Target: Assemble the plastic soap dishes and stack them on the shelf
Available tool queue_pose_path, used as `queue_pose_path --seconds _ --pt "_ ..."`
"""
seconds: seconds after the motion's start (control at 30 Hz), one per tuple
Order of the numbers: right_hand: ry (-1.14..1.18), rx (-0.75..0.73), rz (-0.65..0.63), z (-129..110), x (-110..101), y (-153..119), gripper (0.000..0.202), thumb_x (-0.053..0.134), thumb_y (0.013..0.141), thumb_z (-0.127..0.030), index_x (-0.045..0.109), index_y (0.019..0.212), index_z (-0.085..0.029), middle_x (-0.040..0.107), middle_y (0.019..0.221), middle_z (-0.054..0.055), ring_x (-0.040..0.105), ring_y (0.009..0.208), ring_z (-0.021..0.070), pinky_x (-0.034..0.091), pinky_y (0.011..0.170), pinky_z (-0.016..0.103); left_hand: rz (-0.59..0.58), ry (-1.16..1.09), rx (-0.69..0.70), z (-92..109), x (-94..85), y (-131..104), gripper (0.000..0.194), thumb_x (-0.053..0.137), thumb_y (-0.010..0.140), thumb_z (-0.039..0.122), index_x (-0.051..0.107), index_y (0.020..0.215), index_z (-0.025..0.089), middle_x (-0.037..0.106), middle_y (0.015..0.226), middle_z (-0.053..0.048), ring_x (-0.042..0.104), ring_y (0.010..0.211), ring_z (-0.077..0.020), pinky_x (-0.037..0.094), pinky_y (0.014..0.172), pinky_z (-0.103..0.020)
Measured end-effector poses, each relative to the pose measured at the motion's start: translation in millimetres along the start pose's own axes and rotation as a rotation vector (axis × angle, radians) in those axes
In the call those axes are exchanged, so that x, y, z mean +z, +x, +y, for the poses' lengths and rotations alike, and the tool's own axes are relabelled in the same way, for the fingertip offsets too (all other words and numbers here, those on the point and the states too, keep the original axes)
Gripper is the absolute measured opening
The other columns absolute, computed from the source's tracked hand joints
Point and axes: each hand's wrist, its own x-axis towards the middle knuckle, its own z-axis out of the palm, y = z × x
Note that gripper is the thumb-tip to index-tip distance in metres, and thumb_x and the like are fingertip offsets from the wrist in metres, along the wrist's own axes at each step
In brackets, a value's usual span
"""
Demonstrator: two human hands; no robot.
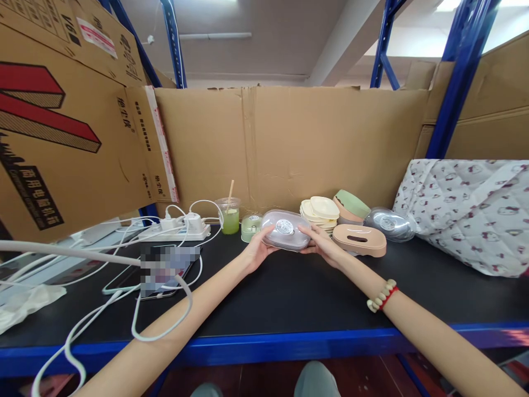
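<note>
While both hands hold a clear case [285, 231] up over the desk [285, 303], its round label [284, 226] faces the camera, though the print is too small to read. The left hand [257, 251] pinches one end and the right hand [324, 246] the other; each grip is closed on the rim, with fingertips partly hidden underneath. On the cardboard box [82, 160] to the left, cut off by the frame, 商用电脑机箱 stands in pale characters on black, near a red stripe design. A phone's screen [165, 270] is blurred into blocks. Behind the hands, a clear cup [230, 220] contains green drink and a straw [230, 190]. Beside the case is a green pot [249, 227], partly covered; past it are stacked cream dishes [324, 209], a peach slotted lid [359, 240] and a second clear case [388, 224] with an illegible label. A patterned cloth [475, 215] runs out of frame.
</note>
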Motion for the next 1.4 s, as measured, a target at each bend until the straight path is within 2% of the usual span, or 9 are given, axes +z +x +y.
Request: queue_pose_path --seconds 0.17,0.5,0.6,0.77,0.93,1.07,1.2,1.3,1.4 --pt "0.028 -0.048 -0.019 -1.7 -1.8 -1.4 0.058 0.069 0.066 -0.029 0.052 0.121 -0.019 0.063 0.103 0.005 0.057 0.059 0.0043 0.053 0.047 0.017 0.034 0.093 0.125 -0.7 -2.5 1.8 0.021 0.067 0.073 0.027 0.061 0.089 0.016 0.069 0.083 -0.005 0.064 0.073 -0.0159 0.052 0.066 -0.026" --pt "0.081 -0.097 -0.119 -6.3 -6.6 -6.0 0.073 0.067 0.067 -0.024 0.041 0.135 -0.030 0.055 0.121 0.001 0.059 0.072 0.0056 0.053 0.047 0.016 0.076 0.281 0.236 2.6 -6.1 2.1 0.038 0.077 0.061 0.031 0.062 0.094 0.019 0.066 0.090 -0.006 0.063 0.078 -0.0189 0.050 0.056 -0.023" --pt "0.075 -0.117 -0.146 -6.6 -9.2 -5.2 0.074 0.067 0.067 -0.025 0.040 0.135 -0.033 0.053 0.124 0.001 0.060 0.075 0.0059 0.054 0.049 0.017 0.067 0.287 0.268 3.7 -5.6 0.8 0.037 0.076 0.061 0.027 0.062 0.094 0.019 0.066 0.090 -0.005 0.063 0.083 -0.0197 0.050 0.061 -0.024" --pt "0.046 -0.218 -0.206 -6.7 -16.8 -3.5 0.076 0.071 0.063 -0.027 0.042 0.133 -0.033 0.047 0.131 0.000 0.061 0.092 0.0099 0.056 0.056 0.019 0.035 0.331 0.406 9.7 -2.3 -5.1 0.032 0.076 0.058 0.015 0.063 0.086 0.020 0.067 0.093 -0.004 0.060 0.098 -0.0207 0.048 0.081 -0.024" --pt "-0.019 -0.220 -0.152 -6.5 -15.5 -3.9 0.083 0.073 0.058 -0.025 0.041 0.134 -0.029 0.049 0.129 0.003 0.059 0.098 0.0113 0.055 0.055 0.015 0.032 0.386 0.414 12.0 -1.3 -6.7 0.033 0.078 0.057 0.017 0.063 0.087 0.019 0.066 0.094 -0.004 0.060 0.099 -0.0211 0.048 0.085 -0.026" --pt "-0.076 -0.110 -0.095 -3.1 -10.1 -3.9 0.080 0.073 0.061 -0.033 0.041 0.134 -0.026 0.058 0.113 0.005 0.061 0.075 0.0089 0.054 0.048 0.019 0.092 0.402 0.238 9.1 -3.4 -1.6 0.033 0.072 0.068 0.037 0.064 0.095 0.018 0.067 0.088 -0.006 0.064 0.079 -0.0201 0.054 0.065 -0.027" --pt "-0.106 -0.029 -0.061 -0.7 -8.0 -1.5 0.065 0.061 0.074 -0.041 0.040 0.134 -0.028 0.060 0.106 0.005 0.058 0.054 0.0074 0.047 0.036 0.022 0.087 0.357 0.011 7.9 -3.0 4.2 0.046 0.041 0.086 0.054 0.062 0.100 0.015 0.067 0.077 -0.009 0.064 0.066 -0.0193 0.053 0.054 -0.028" --pt "-0.062 0.038 -0.031 -1.7 -6.1 -0.8 0.046 0.049 0.082 -0.040 0.048 0.125 -0.024 0.063 0.099 0.005 0.058 0.054 0.0073 0.049 0.040 0.021 0.107 0.291 0.045 9.5 -3.4 6.5 0.043 0.033 0.091 0.048 0.056 0.108 0.016 0.067 0.080 -0.007 0.064 0.064 -0.0171 0.053 0.059 -0.028" --pt "0.076 0.071 -0.038 -2.4 -1.5 -2.7 0.039 0.043 0.086 -0.039 0.048 0.121 -0.022 0.062 0.103 0.006 0.059 0.061 0.0068 0.054 0.050 0.023 0.232 0.416 0.242 12.0 -9.3 7.6 0.027 0.044 0.088 0.034 0.052 0.109 0.019 0.064 0.084 -0.004 0.063 0.064 -0.0154 0.053 0.068 -0.030"
